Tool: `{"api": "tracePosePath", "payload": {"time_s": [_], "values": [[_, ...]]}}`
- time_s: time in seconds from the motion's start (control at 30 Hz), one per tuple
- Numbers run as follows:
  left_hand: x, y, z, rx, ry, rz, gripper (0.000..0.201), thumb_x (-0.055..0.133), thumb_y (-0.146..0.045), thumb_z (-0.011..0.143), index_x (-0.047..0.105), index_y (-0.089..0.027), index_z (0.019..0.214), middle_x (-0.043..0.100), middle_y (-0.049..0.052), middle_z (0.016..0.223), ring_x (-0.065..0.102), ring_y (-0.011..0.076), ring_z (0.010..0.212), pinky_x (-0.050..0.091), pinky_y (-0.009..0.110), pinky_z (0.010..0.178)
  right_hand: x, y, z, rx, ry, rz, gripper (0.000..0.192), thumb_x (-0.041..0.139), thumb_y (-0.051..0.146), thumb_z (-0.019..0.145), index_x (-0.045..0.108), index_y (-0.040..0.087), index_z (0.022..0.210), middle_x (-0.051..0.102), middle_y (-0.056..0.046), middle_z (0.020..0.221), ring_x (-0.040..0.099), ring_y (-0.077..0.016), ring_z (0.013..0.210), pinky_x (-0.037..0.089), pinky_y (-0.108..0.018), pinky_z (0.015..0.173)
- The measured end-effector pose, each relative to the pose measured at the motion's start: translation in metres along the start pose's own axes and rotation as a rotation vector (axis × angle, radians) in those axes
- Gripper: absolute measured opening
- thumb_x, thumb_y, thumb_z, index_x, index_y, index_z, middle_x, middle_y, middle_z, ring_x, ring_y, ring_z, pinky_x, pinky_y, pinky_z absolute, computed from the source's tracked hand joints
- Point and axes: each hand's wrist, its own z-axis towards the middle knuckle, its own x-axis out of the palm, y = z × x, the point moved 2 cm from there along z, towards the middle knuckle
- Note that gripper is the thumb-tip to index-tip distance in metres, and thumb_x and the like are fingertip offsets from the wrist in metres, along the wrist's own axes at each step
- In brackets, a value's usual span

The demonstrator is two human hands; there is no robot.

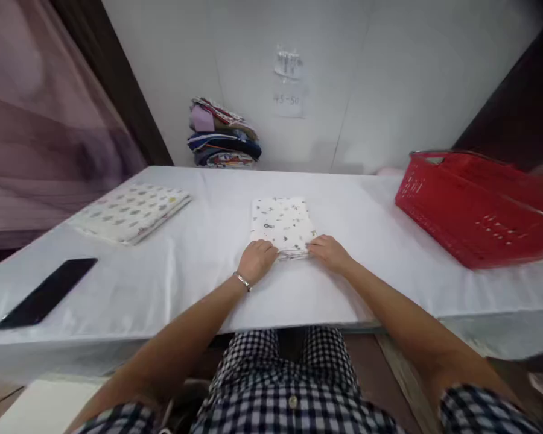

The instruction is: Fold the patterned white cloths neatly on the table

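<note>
A folded white cloth with small dark prints [281, 224] lies in the middle of the white table [208, 241]. My left hand [256, 260], with a bracelet at the wrist, grips the cloth's near left corner. My right hand [329, 251] grips its near right corner. Both hands rest on the table at the cloth's near edge, fingers curled onto the fabric.
A second folded patterned cloth [129, 211] lies at the far left. A black phone [46, 292] sits near the left front edge. A red plastic basket [475, 205] stands at the right. A pile of folded fabrics [221, 135] leans against the back wall.
</note>
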Motion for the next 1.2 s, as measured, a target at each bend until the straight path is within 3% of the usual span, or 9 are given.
{"api": "tracePosePath", "payload": {"time_s": [0.2, 0.37, 0.67, 0.9, 1.03, 1.2], "values": [[-0.005, 0.003, 0.003, -0.001, -0.045, 0.020, 0.021, 0.044, -0.024, 0.088, 0.060, -0.018, 0.077, 0.060, 0.004, 0.076, 0.049, 0.0178, 0.075, 0.032, 0.031, 0.065, 0.000, -0.002, 0.002, 0.055, -0.052, -0.093, 0.020, 0.046, 0.016, 0.087, 0.063, 0.018, 0.097, 0.063, -0.007, 0.090, 0.049, -0.0186, 0.085, 0.034, -0.031, 0.075], [0.000, -0.001, -0.003, 0.041, -0.025, 0.012, 0.019, 0.044, -0.018, 0.087, 0.061, -0.018, 0.078, 0.059, 0.004, 0.075, 0.048, 0.0177, 0.073, 0.033, 0.031, 0.065, 0.006, 0.003, -0.003, 0.009, -0.034, -0.085, 0.023, 0.042, 0.014, 0.088, 0.062, 0.018, 0.099, 0.063, -0.007, 0.093, 0.049, -0.0187, 0.087, 0.035, -0.031, 0.076], [-0.007, 0.000, -0.011, 0.012, 0.008, -0.037, 0.019, 0.051, -0.028, 0.085, 0.059, -0.017, 0.098, 0.061, 0.006, 0.088, 0.050, 0.0197, 0.083, 0.037, 0.033, 0.070, -0.001, 0.003, -0.013, -0.024, 0.034, -0.014, 0.029, 0.039, 0.017, 0.089, 0.055, 0.018, 0.113, 0.059, -0.009, 0.108, 0.048, -0.0207, 0.098, 0.039, -0.034, 0.079], [-0.003, 0.003, -0.012, -0.039, -0.012, 0.003, 0.019, 0.043, -0.020, 0.088, 0.061, -0.019, 0.094, 0.061, 0.005, 0.084, 0.050, 0.0183, 0.080, 0.036, 0.032, 0.068, 0.007, -0.002, -0.013, 0.014, -0.059, -0.052, 0.034, 0.038, 0.006, 0.085, 0.058, 0.018, 0.110, 0.062, -0.008, 0.101, 0.050, -0.0194, 0.091, 0.038, -0.033, 0.077], [0.000, -0.002, -0.013, 0.014, 0.020, 0.012, 0.021, 0.042, -0.016, 0.088, 0.062, -0.018, 0.095, 0.060, 0.005, 0.081, 0.049, 0.0180, 0.078, 0.036, 0.032, 0.069, 0.009, 0.001, -0.021, 0.060, -0.140, -0.072, 0.034, 0.039, 0.006, 0.085, 0.058, 0.018, 0.110, 0.063, -0.008, 0.099, 0.051, -0.0191, 0.091, 0.036, -0.034, 0.078], [-0.007, -0.004, -0.010, -0.028, 0.042, -0.003, 0.023, 0.040, -0.017, 0.088, 0.063, -0.020, 0.093, 0.061, 0.005, 0.081, 0.051, 0.0186, 0.079, 0.038, 0.033, 0.068, 0.011, 0.006, -0.023, 0.065, -0.139, -0.089, 0.031, 0.040, 0.008, 0.086, 0.060, 0.020, 0.106, 0.063, -0.007, 0.097, 0.051, -0.0183, 0.089, 0.035, -0.034, 0.078]]}}
